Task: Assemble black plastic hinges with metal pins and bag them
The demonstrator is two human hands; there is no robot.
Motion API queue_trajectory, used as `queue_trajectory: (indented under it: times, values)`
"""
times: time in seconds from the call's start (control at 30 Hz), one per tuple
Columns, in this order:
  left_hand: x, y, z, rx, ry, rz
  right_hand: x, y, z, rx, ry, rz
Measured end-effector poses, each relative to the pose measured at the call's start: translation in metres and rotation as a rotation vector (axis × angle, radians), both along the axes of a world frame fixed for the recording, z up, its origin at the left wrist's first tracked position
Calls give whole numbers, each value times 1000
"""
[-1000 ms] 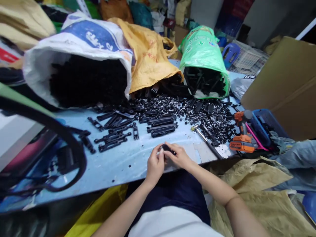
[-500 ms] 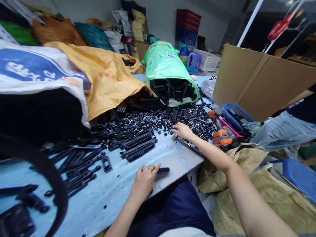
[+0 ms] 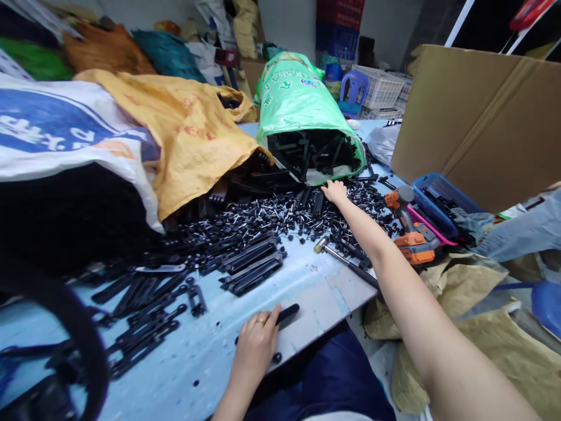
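One blk bar [image 3: 289,314], slim, straight, rounded end, under L hand [image 3: 258,334]

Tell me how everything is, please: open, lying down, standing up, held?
Black bar, held in the left hand.
Loose small parts, heaped, right hand over them.
Green sack, lying, mouth open, black parts inside.
White-and-blue sack, lying, mouth open.
Yellow sack, lying, black parts at its mouth.
Hammer, lying, unheld.
Cordless drill, unheld.
Blue basket, open, black parts inside.
Cardboard, standing up.
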State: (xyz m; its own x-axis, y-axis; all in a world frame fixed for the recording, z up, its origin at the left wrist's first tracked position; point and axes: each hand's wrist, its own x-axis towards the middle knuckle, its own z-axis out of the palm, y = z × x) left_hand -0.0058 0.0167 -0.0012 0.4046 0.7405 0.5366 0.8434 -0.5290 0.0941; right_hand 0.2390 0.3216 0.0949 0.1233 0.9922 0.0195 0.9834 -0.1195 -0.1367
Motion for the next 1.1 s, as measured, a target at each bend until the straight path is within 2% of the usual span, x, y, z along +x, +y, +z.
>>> queue_trajectory:
  times: [0.17,0.33,0.43,0.5,0.6,0.67,0.77,0.87,0.93,1.0,1.03,1.1]
  values:
    - [2,-1,2,-1,-47,8,-2,31,-7,-60,30,-110]
    - [3,-1,-2,10,-57,24,12,17,6,22,2,-105]
    - [0,-3,-9,27,-91,25,27,-13,22,132,31,-100]
    - [-2,-3,-15,21,-142,-4,35,-42,32,227,134,-60]
    - [-1,-2,-20,-41,-337,-4,37,-96,40,320,434,111]
    - [4,1,-14,-166,-592,90,29,-138,38,287,675,280]
    - [9,6,12,-447,-1092,212,7,-199,26,61,1002,495]
    - [7,9,48,-685,-1464,200,-15,-245,15,-321,1223,621]
    - [5,5,66,-776,-1517,194,-25,-262,12,-642,1242,672]
    - [8,-3,76,-781,-1455,209,-34,-270,12,-918,1208,681]
    - [11,-9,77,-766,-1405,214,-39,-272,11,-995,1186,665]
    - [21,-20,73,-728,-1303,231,-46,-276,9,-1014,1113,637]
